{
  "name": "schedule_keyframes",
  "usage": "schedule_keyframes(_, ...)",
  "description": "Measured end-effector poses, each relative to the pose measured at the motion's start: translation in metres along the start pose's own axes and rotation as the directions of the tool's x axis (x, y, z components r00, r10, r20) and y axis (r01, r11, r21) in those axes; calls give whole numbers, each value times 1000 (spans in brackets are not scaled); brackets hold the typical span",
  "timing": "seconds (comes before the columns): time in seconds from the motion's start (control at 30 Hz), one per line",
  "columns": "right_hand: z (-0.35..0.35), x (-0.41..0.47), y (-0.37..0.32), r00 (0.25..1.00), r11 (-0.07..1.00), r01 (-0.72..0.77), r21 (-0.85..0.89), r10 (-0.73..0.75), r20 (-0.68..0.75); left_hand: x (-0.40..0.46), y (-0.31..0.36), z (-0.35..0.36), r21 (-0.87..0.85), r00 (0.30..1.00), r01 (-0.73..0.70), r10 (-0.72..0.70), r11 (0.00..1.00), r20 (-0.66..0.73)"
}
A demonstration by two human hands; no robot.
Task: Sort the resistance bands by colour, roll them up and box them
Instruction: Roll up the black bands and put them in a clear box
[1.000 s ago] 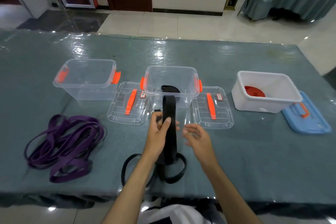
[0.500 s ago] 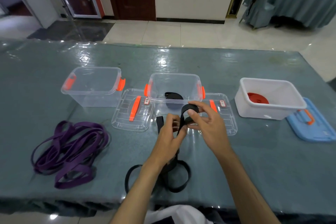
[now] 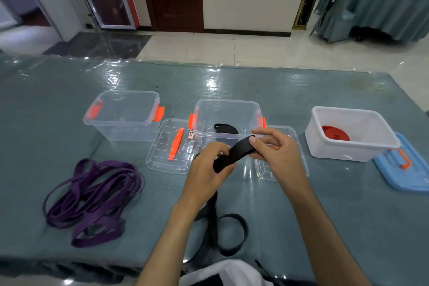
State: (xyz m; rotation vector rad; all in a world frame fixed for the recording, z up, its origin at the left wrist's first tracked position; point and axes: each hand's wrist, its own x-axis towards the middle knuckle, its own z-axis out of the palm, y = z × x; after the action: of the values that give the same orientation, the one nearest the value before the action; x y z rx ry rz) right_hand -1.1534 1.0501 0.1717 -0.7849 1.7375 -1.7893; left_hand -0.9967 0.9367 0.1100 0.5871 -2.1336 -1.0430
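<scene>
Both hands were on the black band (image 3: pixel 236 153), held above the bench (image 3: pixel 325 216) in front of the middle clear box (image 3: pixel 228 121). My left hand (image 3: pixel 209 174) gripped its lower part, fingers curled round it; my right hand (image 3: pixel 276 153) pinched the upper end between thumb and fingertips. The rest of the band hung down behind my left wrist and lay in loops on the bench near the front edge. A rolled black band (image 3: pixel 226 128) sat inside the middle box. A red roll (image 3: pixel 335 133) sat in the white box (image 3: pixel 362 146) on the right, next to the blue lid (image 3: pixel 404 174). The left clear box (image 3: pixel 125 116) held nothing I could see. Purple bands (image 3: pixel 92 195) lay in a loose tangle on the bench to the left. Two clear lids (image 3: pixel 171 146) lay flat either side of the middle box.
</scene>
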Motion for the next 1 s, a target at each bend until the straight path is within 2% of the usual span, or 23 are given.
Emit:
schedule_keyframes(0.17,6,5,1,999,999,41,-6,-41,-5,7,2,3,-26,1000,-17,16,1000,-27)
schedule_keyframes(0.27,4,11,-4,999,999,49,2,-49,20,14,2,3,-99,998,-4,-2,995,-59)
schedule_keyframes(0.47,-4,26,-1,994,984,-110,137,113,-10,34,8,2,-196,997,14,-29,981,-78)
schedule_keyframes(0.57,-1,33,5,993,989,-110,96,114,-33,45,10,5,-172,999,21,-25,985,-26)
schedule_keyframes(0.67,7,40,9,995,995,-98,17,97,3,53,9,9,-138,998,0,-8,990,-57)
schedule_keyframes(0.8,10,47,9,992,993,-121,6,120,47,57,1,4,5,991,-94,94,996,-91)
schedule_keyframes(0.9,15,50,10,975,969,-218,119,211,67,56,-3,1,61,981,-142,149,988,-124)
schedule_keyframes(1.0,24,51,12,941,895,-340,291,322,106,54,-3,3,45,970,-119,125,992,-208)
